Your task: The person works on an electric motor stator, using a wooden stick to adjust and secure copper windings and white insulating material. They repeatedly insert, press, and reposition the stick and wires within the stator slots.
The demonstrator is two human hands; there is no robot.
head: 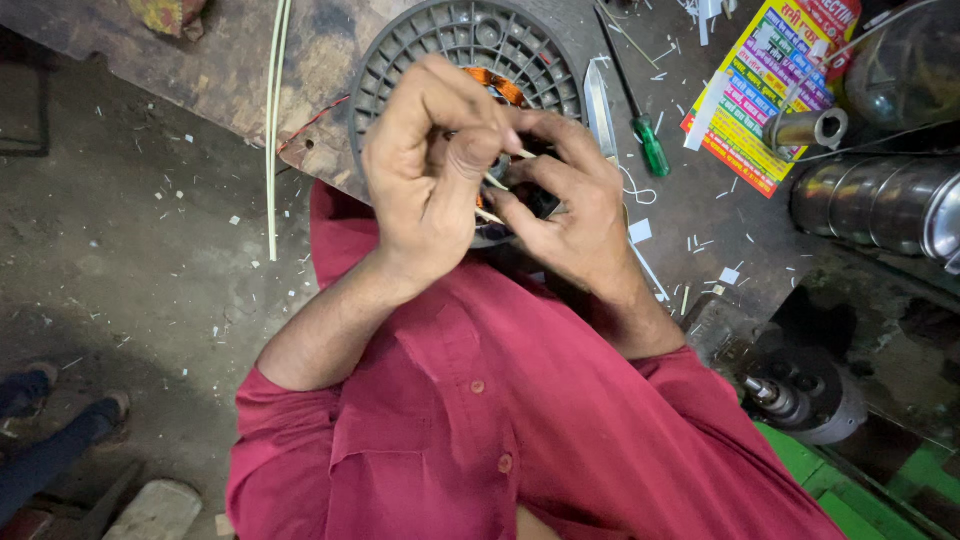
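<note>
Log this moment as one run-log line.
left hand: pinching thin pale sticks | right hand: fingertips on same sticks | under hands: grey slotted motor housing, copper windings | nearby: green-handled screwdriver

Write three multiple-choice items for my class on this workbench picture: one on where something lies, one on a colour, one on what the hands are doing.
1. Where does the screwdriver lie?
A. on the floor by the shoes
B. on the bench, between the round grey grille and the bright printed sheet
C. in the person's shirt pocket

2. What colour is the screwdriver's handle?
A. green
B. red
C. black

3. What is the state of the two hands?
A. both resting flat and empty
B. one hanging by the side
C. both raised together, pinching thin pale strips

Answers: 1 B, it lies right of the grille and left of the sheet. 2 A, the handle is plainly green. 3 C, the left hand and right hand meet over the grille with the strips between their fingers.
</note>
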